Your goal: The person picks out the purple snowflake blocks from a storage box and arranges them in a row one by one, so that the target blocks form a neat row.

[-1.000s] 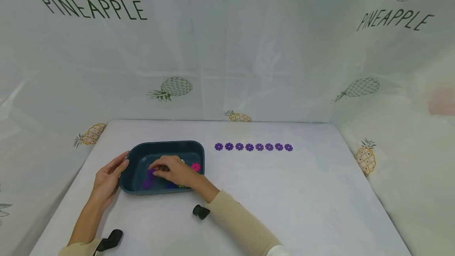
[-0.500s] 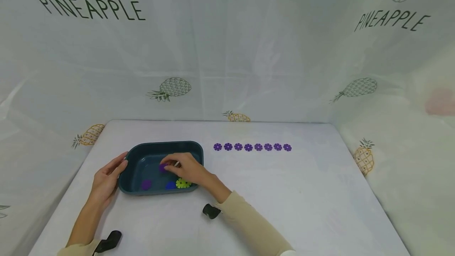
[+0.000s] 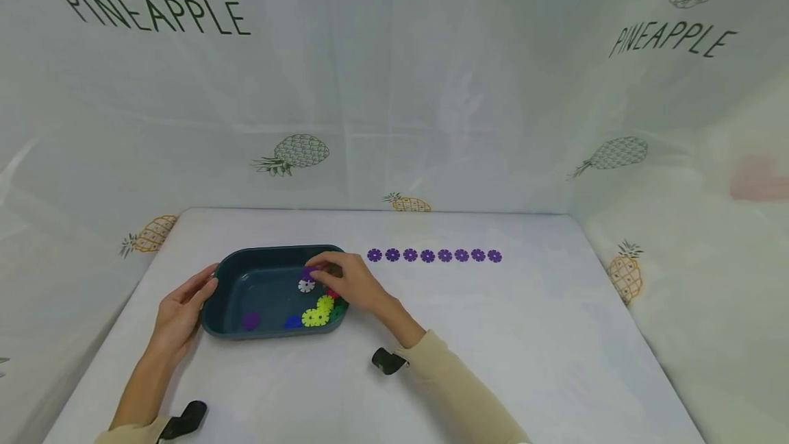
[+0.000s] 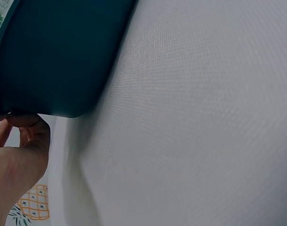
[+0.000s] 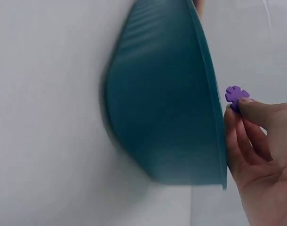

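A dark teal plastic tray sits on the table's left half. My left hand grips its left end, thumb at the rim; in the left wrist view, curled fingers meet the rim. Between thumb and fingertips my right hand pinches a purple snowflake disc, held just above rim height over the tray's right part. Inside the tray lie a white disc, several yellow-green discs, a blue disc and a purple one. A red disc is partly hidden by the right hand.
Several purple snowflake discs lie in a straight row right of the tray, toward the table's back. The white table ends at a curtain printed with pineapples. A dark wrist device sticks out from the right sleeve.
My right hand has lifted the purple disc from the tray's middle and carried it right and slightly back. Yellow-green and white discs have come into sight. The left hand keeps its hold.
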Action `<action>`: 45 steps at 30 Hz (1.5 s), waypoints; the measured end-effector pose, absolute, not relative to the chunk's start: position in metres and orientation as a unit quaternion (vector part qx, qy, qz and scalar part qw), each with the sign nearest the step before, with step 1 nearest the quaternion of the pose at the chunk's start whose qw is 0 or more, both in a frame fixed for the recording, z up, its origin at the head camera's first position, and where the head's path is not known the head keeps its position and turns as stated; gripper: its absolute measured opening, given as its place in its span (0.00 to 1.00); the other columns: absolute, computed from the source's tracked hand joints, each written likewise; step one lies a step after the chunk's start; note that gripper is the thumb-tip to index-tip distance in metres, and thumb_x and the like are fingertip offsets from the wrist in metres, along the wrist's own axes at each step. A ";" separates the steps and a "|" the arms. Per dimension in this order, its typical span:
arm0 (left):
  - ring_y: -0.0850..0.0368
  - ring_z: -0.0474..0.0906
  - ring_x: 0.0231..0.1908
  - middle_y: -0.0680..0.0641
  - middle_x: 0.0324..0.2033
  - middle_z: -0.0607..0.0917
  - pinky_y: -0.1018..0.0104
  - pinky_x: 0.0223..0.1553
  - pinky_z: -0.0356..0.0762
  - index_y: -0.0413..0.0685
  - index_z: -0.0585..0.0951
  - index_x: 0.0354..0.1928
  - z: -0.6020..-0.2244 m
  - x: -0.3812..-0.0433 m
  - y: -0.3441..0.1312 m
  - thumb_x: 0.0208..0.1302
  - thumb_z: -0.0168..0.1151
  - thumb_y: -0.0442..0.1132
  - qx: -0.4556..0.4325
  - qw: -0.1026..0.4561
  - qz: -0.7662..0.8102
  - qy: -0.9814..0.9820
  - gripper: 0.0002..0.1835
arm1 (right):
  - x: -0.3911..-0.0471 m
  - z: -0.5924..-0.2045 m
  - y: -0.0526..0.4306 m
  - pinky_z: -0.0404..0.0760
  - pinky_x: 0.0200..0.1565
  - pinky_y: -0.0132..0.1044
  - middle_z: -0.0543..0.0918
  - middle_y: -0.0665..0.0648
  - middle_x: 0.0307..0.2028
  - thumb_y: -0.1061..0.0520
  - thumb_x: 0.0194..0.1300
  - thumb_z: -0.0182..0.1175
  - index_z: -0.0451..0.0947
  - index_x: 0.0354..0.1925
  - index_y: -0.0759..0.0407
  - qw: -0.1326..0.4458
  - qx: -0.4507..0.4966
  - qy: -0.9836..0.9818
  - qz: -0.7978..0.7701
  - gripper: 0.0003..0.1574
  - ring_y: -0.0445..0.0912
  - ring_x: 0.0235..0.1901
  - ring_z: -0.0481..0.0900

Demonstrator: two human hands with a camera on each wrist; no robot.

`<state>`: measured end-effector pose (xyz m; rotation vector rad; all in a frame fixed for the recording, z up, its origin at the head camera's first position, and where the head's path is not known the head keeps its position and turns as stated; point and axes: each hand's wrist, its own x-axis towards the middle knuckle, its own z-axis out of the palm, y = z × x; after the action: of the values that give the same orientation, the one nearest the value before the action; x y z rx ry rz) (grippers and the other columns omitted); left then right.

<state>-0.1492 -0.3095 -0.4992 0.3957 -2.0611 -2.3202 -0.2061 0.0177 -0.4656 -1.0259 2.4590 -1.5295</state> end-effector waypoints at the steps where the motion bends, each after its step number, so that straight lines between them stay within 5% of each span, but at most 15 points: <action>1: 0.81 0.74 0.49 0.69 0.50 0.79 0.87 0.46 0.73 0.48 0.69 0.76 -0.499 -0.149 -0.310 0.71 0.67 0.45 0.129 0.005 -0.741 -0.659 0.34 | -0.207 -0.465 0.021 0.82 0.47 0.27 0.87 0.55 0.47 0.60 0.74 0.63 0.83 0.55 0.60 0.029 -0.327 0.802 -0.498 0.14 0.36 0.41 0.81; 14: 0.80 0.74 0.49 0.68 0.49 0.78 0.87 0.45 0.73 0.51 0.71 0.74 -0.497 -0.147 -0.310 0.71 0.67 0.45 0.134 0.007 -0.741 -0.658 0.32 | -0.211 -0.463 0.065 0.84 0.47 0.33 0.88 0.56 0.45 0.60 0.73 0.64 0.84 0.54 0.60 -0.016 -0.256 0.809 -0.528 0.13 0.48 0.41 0.86; 24: 0.80 0.75 0.49 0.69 0.48 0.80 0.86 0.45 0.75 0.52 0.74 0.73 -0.498 -0.148 -0.310 0.71 0.67 0.44 0.131 0.008 -0.744 -0.655 0.30 | -0.214 -0.474 0.107 0.84 0.49 0.34 0.88 0.54 0.45 0.60 0.72 0.65 0.85 0.54 0.59 -0.055 -0.220 0.822 -0.522 0.13 0.43 0.40 0.85; 45: 0.80 0.76 0.49 0.69 0.49 0.80 0.85 0.45 0.75 0.53 0.75 0.72 -0.500 -0.148 -0.308 0.71 0.67 0.43 0.127 0.007 -0.752 -0.646 0.29 | -0.211 -0.498 0.194 0.84 0.48 0.36 0.88 0.57 0.42 0.62 0.70 0.67 0.85 0.52 0.63 -0.105 -0.137 0.841 -0.513 0.13 0.50 0.43 0.86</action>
<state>-0.1476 -0.3084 -0.5002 0.3964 -2.0220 -2.3539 -0.2109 0.1940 -0.4985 -0.4614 2.8337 -1.7283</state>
